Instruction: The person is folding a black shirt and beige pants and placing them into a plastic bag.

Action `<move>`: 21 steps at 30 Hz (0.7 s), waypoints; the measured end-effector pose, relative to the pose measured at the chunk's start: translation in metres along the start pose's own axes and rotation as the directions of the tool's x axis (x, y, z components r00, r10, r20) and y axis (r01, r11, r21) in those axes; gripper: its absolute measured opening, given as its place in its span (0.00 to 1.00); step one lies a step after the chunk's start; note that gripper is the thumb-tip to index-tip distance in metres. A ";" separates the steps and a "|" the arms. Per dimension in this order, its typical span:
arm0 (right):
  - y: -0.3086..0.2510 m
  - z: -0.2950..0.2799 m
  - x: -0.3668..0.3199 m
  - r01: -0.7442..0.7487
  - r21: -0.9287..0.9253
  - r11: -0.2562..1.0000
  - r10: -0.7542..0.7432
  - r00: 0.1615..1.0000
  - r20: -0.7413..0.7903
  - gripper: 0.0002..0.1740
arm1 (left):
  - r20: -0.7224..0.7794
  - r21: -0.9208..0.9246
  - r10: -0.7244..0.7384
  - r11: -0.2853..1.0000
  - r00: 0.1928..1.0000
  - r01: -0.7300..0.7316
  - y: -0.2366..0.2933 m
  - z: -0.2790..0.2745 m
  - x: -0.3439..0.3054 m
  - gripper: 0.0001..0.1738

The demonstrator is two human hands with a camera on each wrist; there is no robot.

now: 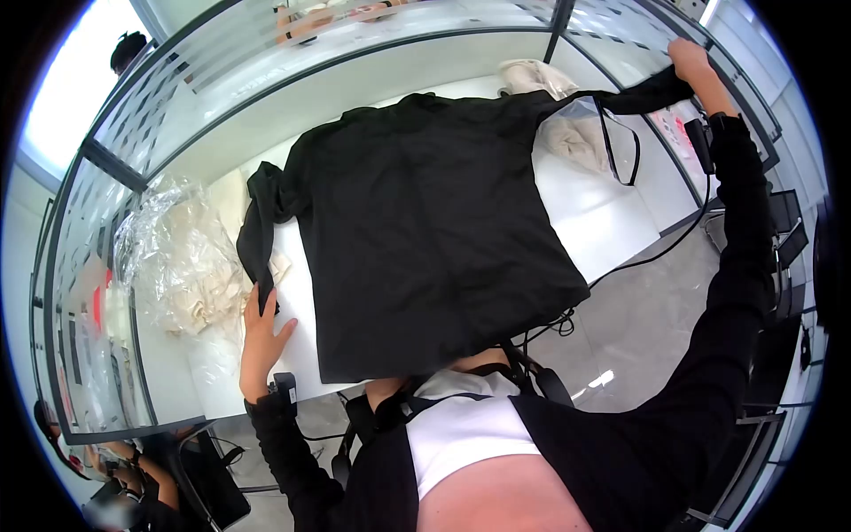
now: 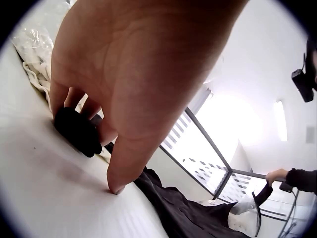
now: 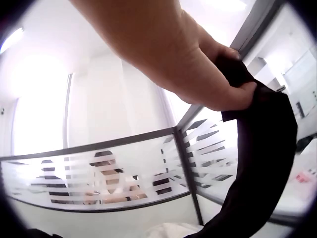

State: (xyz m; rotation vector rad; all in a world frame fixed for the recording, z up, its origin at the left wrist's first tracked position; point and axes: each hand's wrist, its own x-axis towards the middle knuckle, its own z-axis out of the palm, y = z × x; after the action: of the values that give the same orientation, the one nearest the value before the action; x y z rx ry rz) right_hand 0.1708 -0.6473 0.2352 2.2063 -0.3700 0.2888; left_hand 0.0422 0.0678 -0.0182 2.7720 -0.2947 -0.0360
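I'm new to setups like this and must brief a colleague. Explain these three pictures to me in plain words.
There is no machine arm here: a person works with two bare hands. The wide picture comes from a camera worn on the head, looking forward and down. The other two come from the left wrist camera and the right wrist camera, each watching its own hand.

On the white table a black top lies spread out, with clear plastic and cream cloth at the left. The right hand grips the end of one sleeve, holding it up. The left hand rests its fingers on the end of the other sleeve, its thumb touching the table.
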 end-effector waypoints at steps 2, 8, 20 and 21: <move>-0.002 0.000 0.005 -0.065 0.041 0.997 0.071 0.982 -0.178 0.09 | -0.001 -0.006 0.000 1.000 1.000 0.000 0.000 -0.001 0.001 0.32; 0.013 -0.036 0.006 -0.352 0.032 0.936 0.324 0.819 -0.473 0.11 | 0.006 -0.020 0.008 1.000 1.000 -0.008 -0.002 -0.001 0.002 0.33; -0.027 -0.126 -0.037 0.253 0.858 0.446 0.586 0.642 -0.494 0.22 | 0.008 0.016 0.045 0.999 0.999 -0.045 -0.008 0.003 0.003 0.33; -0.036 -0.133 -0.036 0.267 0.857 0.440 0.554 0.670 -0.493 0.22 | 0.014 0.019 0.042 0.999 0.999 -0.042 -0.007 0.003 0.003 0.33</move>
State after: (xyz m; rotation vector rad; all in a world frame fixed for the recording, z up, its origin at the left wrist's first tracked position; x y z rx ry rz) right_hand 0.1398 -0.5153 0.2777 2.7598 0.1112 1.8475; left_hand 0.0460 0.0723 -0.0228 2.7848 -0.3581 -0.0423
